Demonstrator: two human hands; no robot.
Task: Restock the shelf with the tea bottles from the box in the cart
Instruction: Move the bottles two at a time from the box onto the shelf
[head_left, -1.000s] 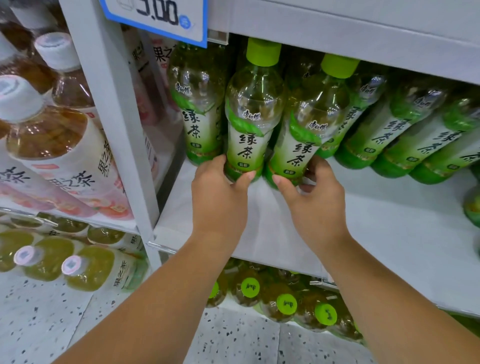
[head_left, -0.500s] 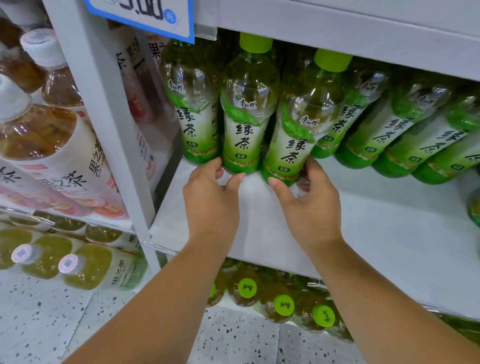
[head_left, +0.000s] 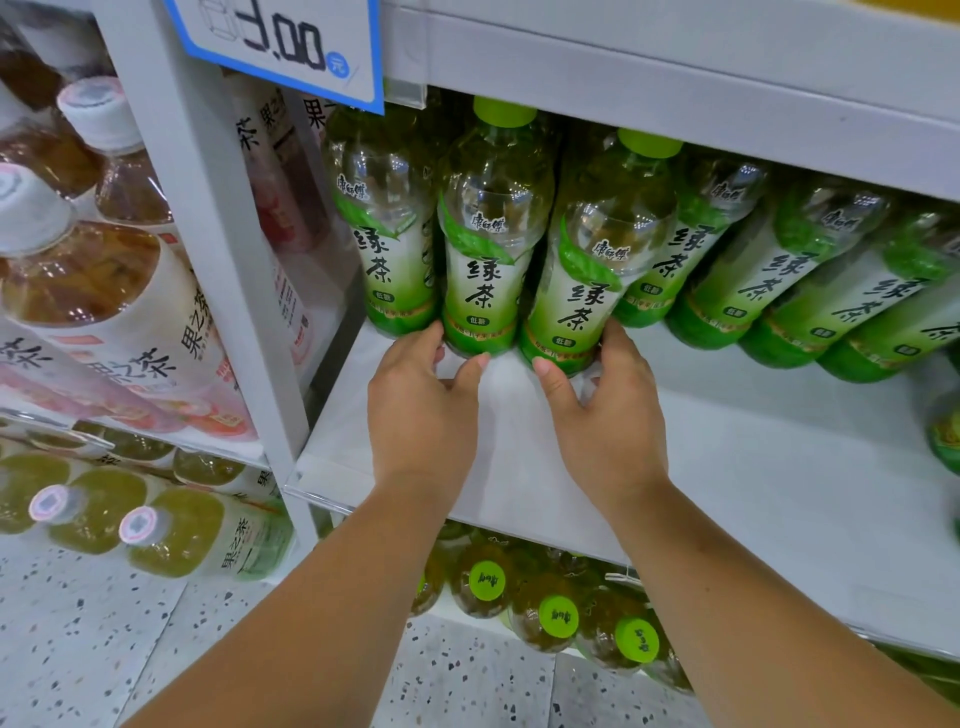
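Observation:
Green tea bottles with green caps and green-white labels stand on the white shelf (head_left: 727, 467). My left hand (head_left: 421, 410) grips the base of one upright bottle (head_left: 488, 260) near the shelf's left end. My right hand (head_left: 608, 415) grips the base of the neighbouring bottle (head_left: 597, 270), which leans slightly left. Another bottle (head_left: 384, 239) stands against the left upright. A row of the same bottles (head_left: 769, 280) fills the back of the shelf to the right. The box and cart are out of view.
A white shelf post (head_left: 208, 260) stands at left, with fruit tea bottles (head_left: 104, 291) beyond it. A blue-edged price tag (head_left: 291, 47) hangs above. Green-capped bottles (head_left: 556, 613) sit on the lower shelf. The shelf above (head_left: 675, 88) overhangs closely. Speckled floor (head_left: 104, 649) lies below.
Both hands have pushed their two bottles further back on the shelf, closer to the back row and more upright. The grips are unchanged.

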